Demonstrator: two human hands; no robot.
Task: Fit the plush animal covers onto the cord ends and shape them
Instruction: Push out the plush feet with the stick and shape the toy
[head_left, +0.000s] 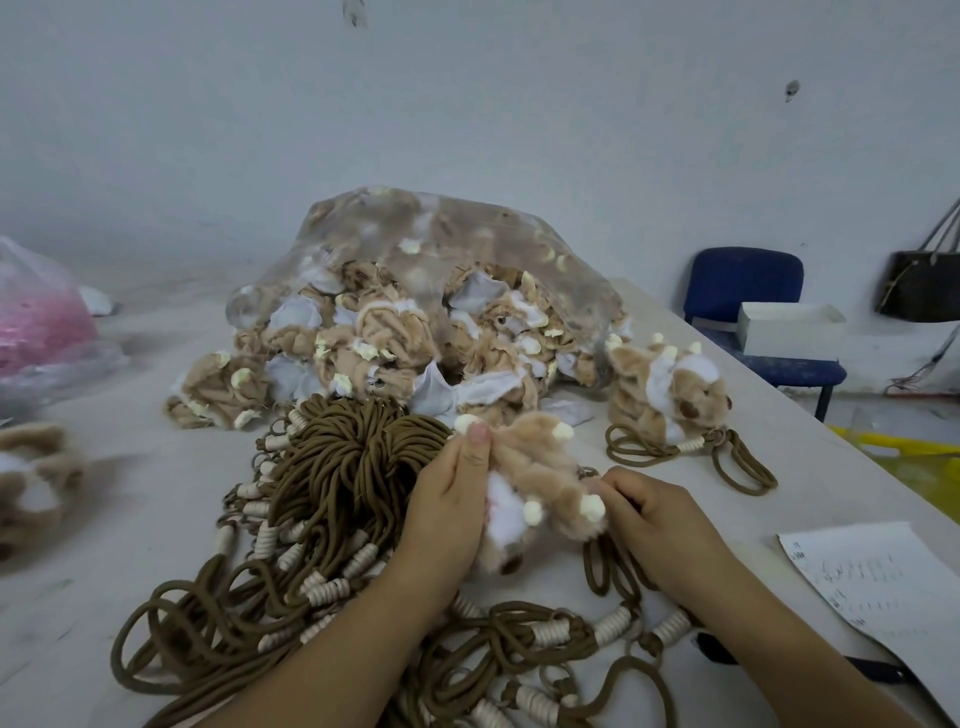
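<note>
Loops of olive-brown cord with cream-wrapped ends (519, 649) lie tangled at the near edge of the pale grey table (104, 519), passing under both forearms. Further back, a thick bundle of the same cord (332, 467) is heaped just left of the hands.

Between the hands, raised above the cords, is a tan plush animal cover with white patches and cream nubs (540, 467). The left hand (452, 499) grips its left side, with the thumb pointing up against the top edge beside a cream nub and the fingers curled out of sight behind the fabric. The right hand (649, 514) has its fingers curled and pinches the cover's right side next to another cream nub. Whether it also holds a cord cannot be told.

Behind the hands, a clear plastic bag (431, 218) spills a pile of limp tan and white covers onto the table. To its right sits a shaped plush animal (665, 389) with a brown cord looped at its base. Another plush piece (36, 467) is blurred at the left edge.

A handwritten sheet of white paper (872, 582) lies at the right. Beyond the table stand a blue padded chair (743, 286) and a white box (789, 327). A pink-filled plastic bag (36, 312) sits far left.
</note>
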